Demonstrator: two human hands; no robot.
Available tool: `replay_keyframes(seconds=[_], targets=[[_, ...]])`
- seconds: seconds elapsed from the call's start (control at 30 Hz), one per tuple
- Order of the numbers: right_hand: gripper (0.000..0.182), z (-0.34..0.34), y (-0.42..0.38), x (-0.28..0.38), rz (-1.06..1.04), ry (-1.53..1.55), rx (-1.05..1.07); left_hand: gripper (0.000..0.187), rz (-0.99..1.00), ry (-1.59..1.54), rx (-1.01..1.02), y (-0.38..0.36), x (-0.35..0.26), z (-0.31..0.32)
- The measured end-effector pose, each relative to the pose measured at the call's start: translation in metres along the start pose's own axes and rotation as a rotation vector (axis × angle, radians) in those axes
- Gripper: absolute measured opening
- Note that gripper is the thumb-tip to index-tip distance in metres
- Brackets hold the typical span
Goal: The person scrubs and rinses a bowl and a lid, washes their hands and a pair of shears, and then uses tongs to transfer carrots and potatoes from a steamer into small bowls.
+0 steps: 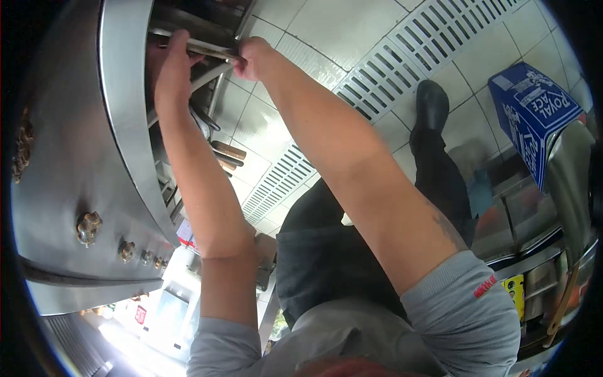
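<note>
Under the steel counter, a thin flat metal piece (210,50) with a straight edge spans the gap between my hands; its full shape is hidden in the shadow of the shelf. My right hand (255,58) is closed around its right end, knuckles toward the aisle. At the other end my left hand (174,66) reaches into the dark opening, thumb against the metal and some fingers out of sight behind it. Just below the hands runs a metal shelf rail (210,76).
A steel counter (63,163) with knobs fills the left side. Wooden-handled tools (227,152) stick out beneath my left arm. A slotted floor drain (402,66) crosses the tiled floor. At right stand a blue carton (534,113) and steel equipment (540,251).
</note>
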State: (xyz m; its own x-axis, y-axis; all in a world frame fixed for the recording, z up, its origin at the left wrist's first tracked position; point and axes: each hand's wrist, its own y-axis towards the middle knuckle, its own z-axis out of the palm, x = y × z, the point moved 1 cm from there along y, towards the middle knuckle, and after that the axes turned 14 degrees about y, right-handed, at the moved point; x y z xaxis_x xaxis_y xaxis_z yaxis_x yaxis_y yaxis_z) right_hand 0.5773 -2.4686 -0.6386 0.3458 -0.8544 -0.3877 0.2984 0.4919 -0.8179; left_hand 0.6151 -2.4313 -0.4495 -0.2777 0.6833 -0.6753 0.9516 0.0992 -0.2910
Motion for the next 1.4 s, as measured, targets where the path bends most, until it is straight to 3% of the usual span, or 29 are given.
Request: replay_keyframes(seconds=[0.07, 0.1, 0.2, 0.23, 0.27, 0.33, 0.4, 0.47, 0.53, 0.57, 0.6, 0.63, 0.67, 0.7, 0.73, 0.77, 0.8, 0.9, 0.97, 1.03, 1.13, 1.3, 1.33, 1.37, 1.4], targets=[[0.025, 0.001, -0.034, -0.003, -0.053, -0.048, 0.162, 0.050, -0.041, 0.067, -0.059, 0.026, 0.010, -0.011], [0.035, -0.005, -0.060, -0.001, -0.077, -0.046, 0.146, 0.041, -0.118, 0.060, -0.004, 0.046, 0.026, -0.020], [0.044, -0.057, -0.047, 0.001, -0.261, -0.790, 0.119, 0.037, -0.039, -0.023, -0.061, 0.063, 0.036, -0.017], [0.045, -0.077, -0.053, 0.012, -0.286, -0.908, 0.081, 0.040, -0.047, -0.038, 0.032, 0.093, 0.072, -0.029], [0.047, -0.098, -0.066, 0.026, -0.311, -1.026, 0.039, 0.044, -0.059, -0.041, -0.064, 0.073, 0.049, -0.015], [0.039, -0.135, -0.107, 0.058, -0.407, -1.194, 0.055, 0.046, -0.205, 0.003, -0.111, 0.073, 0.067, -0.008], [0.035, -0.154, -0.171, 0.079, -0.639, -1.293, 0.044, 0.039, -0.365, 0.025, -0.016, 0.079, 0.120, -0.016], [0.040, -0.159, -0.256, 0.090, -0.574, -1.074, -0.049, 0.018, -0.341, 0.084, 0.048, 0.035, 0.112, -0.008], [0.038, -0.195, -0.312, 0.099, -0.728, -1.016, -0.045, 0.010, -0.149, -0.134, 0.370, -0.012, 0.127, -0.007], [0.028, -0.242, -0.320, 0.108, -0.821, -0.885, 0.034, 0.011, -0.132, 0.020, 0.414, -0.053, 0.098, 0.003], [0.015, -0.239, -0.375, 0.101, -0.761, -0.783, 0.081, 0.016, -0.157, -0.054, 0.486, -0.105, 0.050, 0.014], [0.006, -0.241, -0.422, 0.091, -0.709, -0.652, -0.031, 0.021, -0.054, -0.247, 0.690, -0.143, 0.027, 0.021], [0.008, -0.254, -0.453, 0.083, -0.746, -0.606, -0.177, 0.015, -0.028, -0.342, 0.799, -0.193, -0.068, 0.011], [0.011, -0.265, -0.485, 0.072, -0.781, -0.613, -0.305, 0.015, -0.204, -0.477, 0.983, -0.229, -0.140, -0.006], [0.015, -0.328, -0.497, 0.079, -0.858, -0.786, -0.268, 0.016, -0.303, -0.757, 1.014, -0.272, -0.208, -0.028], [0.020, -0.299, -0.539, 0.057, -0.865, -1.006, -0.459, 0.016, -0.161, -0.816, 1.200, -0.297, -0.268, -0.063], [0.021, -0.307, -0.567, 0.044, -0.850, -1.059, -0.521, 0.021, 0.111, -1.015, 1.395, -0.317, -0.326, -0.105], [0.024, -0.346, -0.620, 0.013, -0.783, -0.825, -0.540, 0.031, 0.320, -1.097, 1.797, -0.371, -0.453, -0.212], [0.028, -0.349, -0.649, -0.009, -0.759, -0.781, -0.535, 0.034, 0.326, -1.057, 2.006, -0.409, -0.501, -0.275], [0.032, -0.330, -0.672, -0.027, -0.752, -0.775, -0.509, 0.044, 0.554, -1.214, 2.051, -0.463, -0.529, -0.315], [0.030, -0.309, -0.684, -0.034, -0.777, -0.837, -0.338, 0.049, 0.723, -1.280, 2.168, -0.520, -0.565, -0.377], [0.029, -0.248, -0.705, -0.023, -0.759, -1.095, -0.284, 0.046, 0.939, -1.166, 2.061, -0.604, -0.589, -0.422], [0.029, -0.231, -0.715, -0.025, -0.742, -1.112, -0.274, 0.046, 1.012, -1.104, 1.964, -0.608, -0.591, -0.438], [0.030, -0.211, -0.725, -0.024, -0.824, -1.355, -0.331, 0.046, 1.081, -1.036, 1.866, -0.611, -0.593, -0.454], [0.029, -0.199, -0.727, -0.018, -0.806, -1.332, -0.308, 0.046, 1.143, -0.965, 1.770, -0.615, -0.595, -0.470]])
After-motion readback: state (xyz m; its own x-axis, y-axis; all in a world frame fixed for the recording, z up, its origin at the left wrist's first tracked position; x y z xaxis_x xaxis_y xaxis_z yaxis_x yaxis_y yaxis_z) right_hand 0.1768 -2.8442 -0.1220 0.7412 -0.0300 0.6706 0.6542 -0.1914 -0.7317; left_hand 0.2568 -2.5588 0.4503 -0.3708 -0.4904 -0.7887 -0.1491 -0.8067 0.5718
